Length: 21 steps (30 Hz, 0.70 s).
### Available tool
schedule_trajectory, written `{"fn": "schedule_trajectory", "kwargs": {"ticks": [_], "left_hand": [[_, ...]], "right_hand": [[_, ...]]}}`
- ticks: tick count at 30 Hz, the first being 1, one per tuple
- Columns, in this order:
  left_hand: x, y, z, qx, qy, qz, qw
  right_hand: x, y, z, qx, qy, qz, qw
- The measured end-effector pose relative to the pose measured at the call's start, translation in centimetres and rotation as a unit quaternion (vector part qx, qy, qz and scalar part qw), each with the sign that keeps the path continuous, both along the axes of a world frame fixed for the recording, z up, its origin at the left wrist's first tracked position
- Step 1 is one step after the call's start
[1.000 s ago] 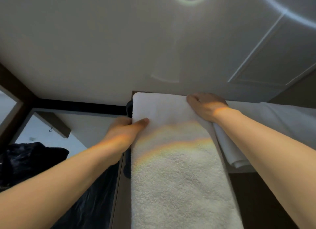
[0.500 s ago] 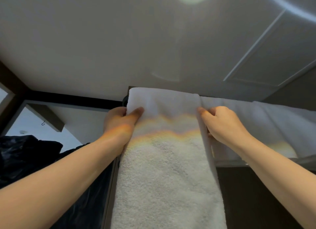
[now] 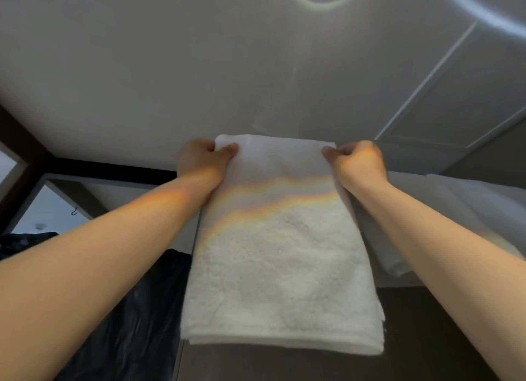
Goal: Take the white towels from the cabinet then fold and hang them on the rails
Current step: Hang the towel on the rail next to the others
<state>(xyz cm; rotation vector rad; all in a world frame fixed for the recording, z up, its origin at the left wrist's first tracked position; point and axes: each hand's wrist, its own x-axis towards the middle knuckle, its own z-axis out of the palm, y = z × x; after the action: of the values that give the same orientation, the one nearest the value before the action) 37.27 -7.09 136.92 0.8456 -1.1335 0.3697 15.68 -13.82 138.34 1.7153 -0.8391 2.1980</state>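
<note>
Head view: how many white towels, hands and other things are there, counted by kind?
White towels: 2, the held white towel and the white towel beside it
Hands: 2, left hand and right hand
Black bag: 1
Total: 5

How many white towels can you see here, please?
2. The held towel hangs in the centre, its top corners pinched by the left hand and right hand; the second towel lies on the right, behind the right forearm. Others may be hidden.
</note>
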Motion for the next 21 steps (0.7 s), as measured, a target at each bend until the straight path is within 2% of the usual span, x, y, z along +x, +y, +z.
{"fn": "schedule_trajectory", "kwargs": {"ticks": [4, 6, 9, 13, 17, 21], "left_hand": [[0.1, -1.2, 1.7, 0.006, -0.016, 0.043, 0.999], [0.2, -1.7, 1.7, 0.011, -0.009, 0.067, 0.998], [0.8, -1.9, 1.2, -0.007, -0.029, 0.072, 0.997], [1.9, -1.8, 1.2, 0.021, -0.164, 0.163, 0.973], [2.2, -1.3, 0.9, 0.063, -0.192, 0.172, 0.964], [2.3, -1.1, -0.3, 0.028, -0.185, 0.145, 0.971]], "right_hand": [[0.4, -0.9, 2.2, 0.066, 0.036, -0.159, 0.984], [0.6, -0.9, 2.1, 0.059, 0.059, -0.19, 0.978], [0.5, -1.3, 1.5, 0.038, 0.159, -0.169, 0.972], [0.7, -1.4, 1.3, 0.09, 0.23, -0.17, 0.954], [0.9, -0.9, 1.2, 0.1, 0.242, -0.165, 0.951], [0.4, -0.1, -1.4, 0.014, 0.181, -0.085, 0.98]]}}
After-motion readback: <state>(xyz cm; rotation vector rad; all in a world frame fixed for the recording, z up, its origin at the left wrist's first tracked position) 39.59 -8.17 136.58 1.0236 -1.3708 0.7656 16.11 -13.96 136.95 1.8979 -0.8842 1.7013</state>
